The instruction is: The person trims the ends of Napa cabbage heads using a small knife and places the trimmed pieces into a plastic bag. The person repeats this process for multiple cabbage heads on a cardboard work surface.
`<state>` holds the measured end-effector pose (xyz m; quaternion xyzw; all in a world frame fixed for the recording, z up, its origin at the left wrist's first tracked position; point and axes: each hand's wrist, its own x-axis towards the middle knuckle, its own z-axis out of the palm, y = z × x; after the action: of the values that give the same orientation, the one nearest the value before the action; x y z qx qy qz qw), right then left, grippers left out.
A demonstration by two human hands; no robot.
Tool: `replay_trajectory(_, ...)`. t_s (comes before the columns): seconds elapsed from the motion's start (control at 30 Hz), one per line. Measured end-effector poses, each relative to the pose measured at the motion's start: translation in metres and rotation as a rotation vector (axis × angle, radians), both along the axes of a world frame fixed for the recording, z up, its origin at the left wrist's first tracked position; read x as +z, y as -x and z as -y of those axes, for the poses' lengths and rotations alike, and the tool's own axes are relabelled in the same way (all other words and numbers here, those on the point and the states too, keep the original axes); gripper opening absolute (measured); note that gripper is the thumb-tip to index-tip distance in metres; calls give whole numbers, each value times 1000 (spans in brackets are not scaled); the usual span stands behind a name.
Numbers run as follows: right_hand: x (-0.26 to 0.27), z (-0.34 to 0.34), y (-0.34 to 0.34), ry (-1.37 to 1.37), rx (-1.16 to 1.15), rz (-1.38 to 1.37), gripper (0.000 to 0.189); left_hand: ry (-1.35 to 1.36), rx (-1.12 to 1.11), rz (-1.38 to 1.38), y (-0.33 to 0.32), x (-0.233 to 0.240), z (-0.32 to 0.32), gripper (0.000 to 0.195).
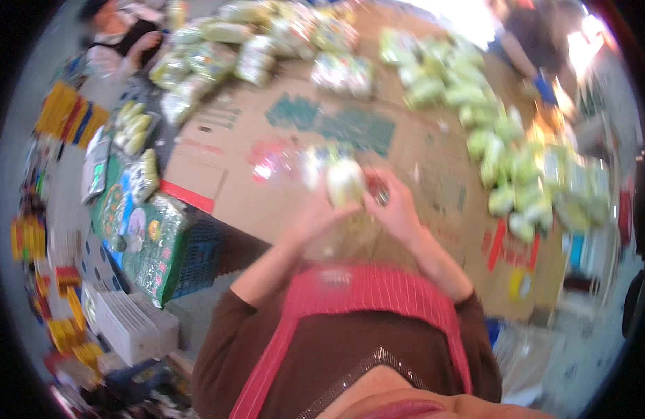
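Note:
A pale, blurred cabbage head, seemingly a small napa cabbage, is held just above the cardboard in front of my chest. My left hand is closed around its near left side. Against its right side rests my right hand, fingers curled and thumb towards the cabbage. Something small and shiny shows between that thumb and the fingers; blur hides what it is. Clear, printed plastic packaging lies at the far left of the cabbage, and I cannot tell whether it encloses it.
Flattened cardboard covers the table. Bagged cabbages are heaped at the far left, and pale green cabbages line the right side. Left stand a green package and white plastic crates. Two people work across the table.

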<state>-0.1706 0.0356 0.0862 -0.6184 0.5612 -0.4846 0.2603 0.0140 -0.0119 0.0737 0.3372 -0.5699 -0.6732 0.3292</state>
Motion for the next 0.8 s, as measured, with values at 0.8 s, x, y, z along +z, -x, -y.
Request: replay_trajectory(0.8, 39, -2, 6, -176, 262, 167, 37, -496, -409, -350, -30, 7, 15, 89)
